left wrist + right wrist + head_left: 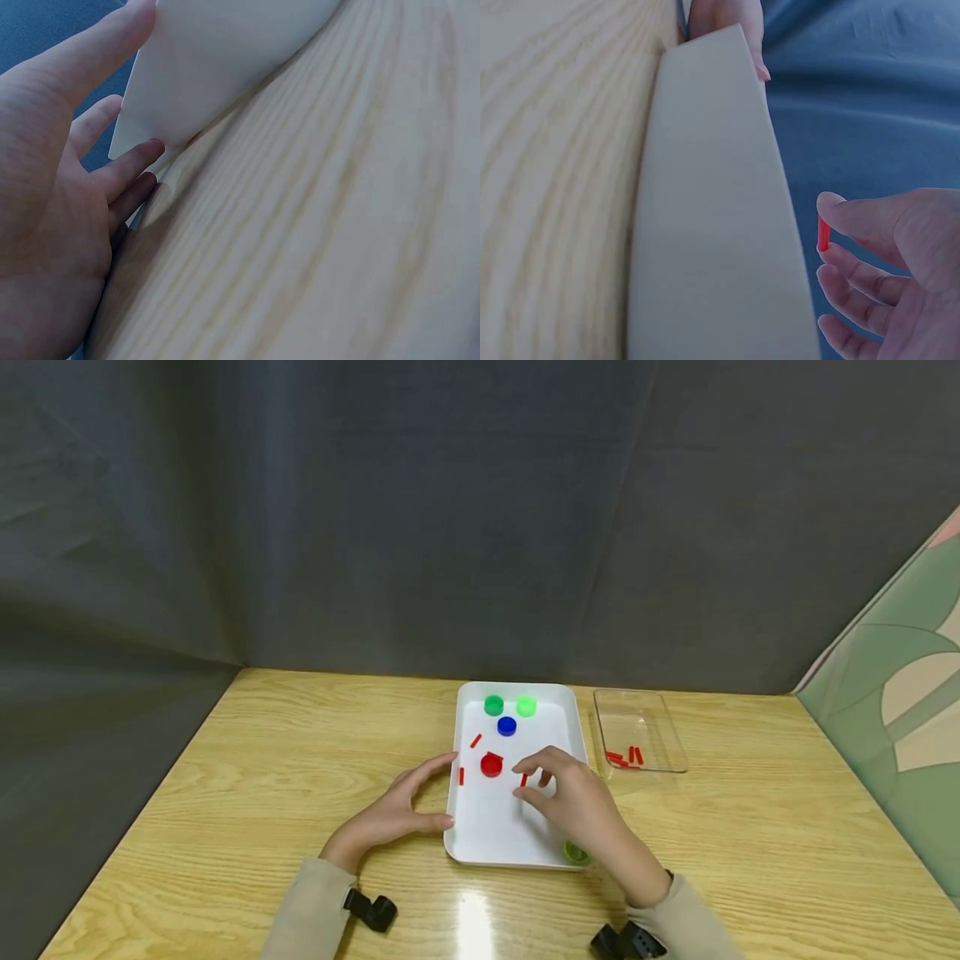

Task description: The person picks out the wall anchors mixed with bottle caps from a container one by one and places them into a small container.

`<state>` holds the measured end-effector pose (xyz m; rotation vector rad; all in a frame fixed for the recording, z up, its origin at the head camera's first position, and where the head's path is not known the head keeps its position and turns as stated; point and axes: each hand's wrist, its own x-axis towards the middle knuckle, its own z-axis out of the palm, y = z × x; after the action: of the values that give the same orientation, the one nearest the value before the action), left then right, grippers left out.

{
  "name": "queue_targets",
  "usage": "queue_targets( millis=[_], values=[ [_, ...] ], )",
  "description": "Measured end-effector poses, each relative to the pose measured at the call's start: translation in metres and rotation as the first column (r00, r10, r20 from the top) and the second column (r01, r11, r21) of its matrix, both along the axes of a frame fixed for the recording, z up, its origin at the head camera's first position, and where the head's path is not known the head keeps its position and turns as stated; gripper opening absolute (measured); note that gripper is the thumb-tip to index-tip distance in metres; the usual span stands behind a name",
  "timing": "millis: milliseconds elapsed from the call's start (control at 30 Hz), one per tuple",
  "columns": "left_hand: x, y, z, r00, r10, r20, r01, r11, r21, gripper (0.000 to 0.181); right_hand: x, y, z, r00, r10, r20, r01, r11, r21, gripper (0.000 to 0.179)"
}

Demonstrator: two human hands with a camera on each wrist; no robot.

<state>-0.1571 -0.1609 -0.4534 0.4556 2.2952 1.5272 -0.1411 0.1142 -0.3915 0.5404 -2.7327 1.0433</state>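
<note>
My right hand point(573, 793) is over the white tray point(491, 835), pinching a small red stick point(823, 234) upright between thumb and fingertip. The other fingers curve loosely beneath. Left of it on the tray sits a round red piece point(491, 766) with small red bits at its top edge. Two loose red sticks lie near the tray's left side, one slanted point(476, 741) and one straight point(461, 776). My left hand point(393, 810) rests against the tray's left wall, thumb and fingers spread and mostly straight; the left wrist view shows fingertips touching the wall.
At the tray's far end are a dark green disc point(493, 705), a bright green disc point(527, 706) and a blue disc point(507, 726). A yellow-green round piece point(575, 852) is in the near right corner. A clear box point(660, 722) with several red sticks point(632, 754) stands right of the tray.
</note>
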Motion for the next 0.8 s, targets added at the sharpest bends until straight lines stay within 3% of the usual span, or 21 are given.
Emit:
queue_targets(
  millis=[600,800],
  values=[
    [0.000,-0.001,0.001,1.000,-0.013,-0.003,0.013,1.000,0.020,0.083,-0.015,0.039,0.016,0.994,-0.051,-0.098,0.049,0.998,-0.029,0.023],
    [-0.001,-0.001,-0.001,1.000,-0.025,-0.006,0.025,0.999,0.023,0.083,-0.022,0.053,0.016,0.989,-0.115,-0.095,0.113,0.993,-0.030,0.022]
  ],
)
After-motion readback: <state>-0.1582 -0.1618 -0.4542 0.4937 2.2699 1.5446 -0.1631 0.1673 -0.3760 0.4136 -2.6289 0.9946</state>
